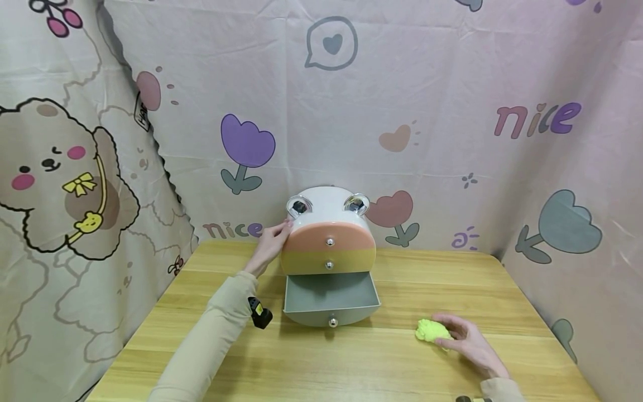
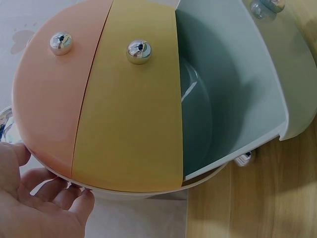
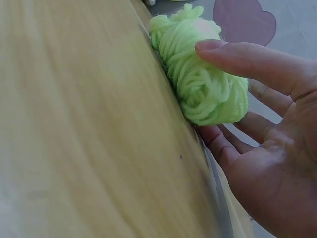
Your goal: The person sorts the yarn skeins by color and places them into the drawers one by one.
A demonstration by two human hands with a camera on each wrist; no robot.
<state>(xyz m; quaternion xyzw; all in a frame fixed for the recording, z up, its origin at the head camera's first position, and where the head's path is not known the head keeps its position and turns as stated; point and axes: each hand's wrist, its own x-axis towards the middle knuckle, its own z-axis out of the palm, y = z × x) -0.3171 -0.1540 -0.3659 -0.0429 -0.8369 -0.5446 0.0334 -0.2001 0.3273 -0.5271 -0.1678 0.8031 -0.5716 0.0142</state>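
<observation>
A small white drawer cabinet [image 1: 321, 201] with frog-like eyes stands on the table. Its coral drawer [image 1: 306, 237] and yellow drawer [image 1: 303, 262] are pushed in, while the grey-green bottom drawer [image 1: 316, 318] is pulled out, with nothing seen inside. My left hand [image 1: 271, 245] touches the cabinet's upper left side; in the left wrist view its bent fingertips [image 2: 81, 203] rest along the rim. At the right, my right hand [image 1: 469, 340] holds a bundle of bright yellow-green yarn [image 1: 429, 330] low at the table, thumb on its near side and fingers behind, partly hidden.
The wooden table [image 1: 402, 363] reaches back to a printed cloth [image 1: 331, 111] hanging behind the cabinet. More cloth hangs at the left and right. Silver knobs [image 1: 333, 322] stick out from the drawer fronts. A black device [image 1: 259, 314] is on the left wrist.
</observation>
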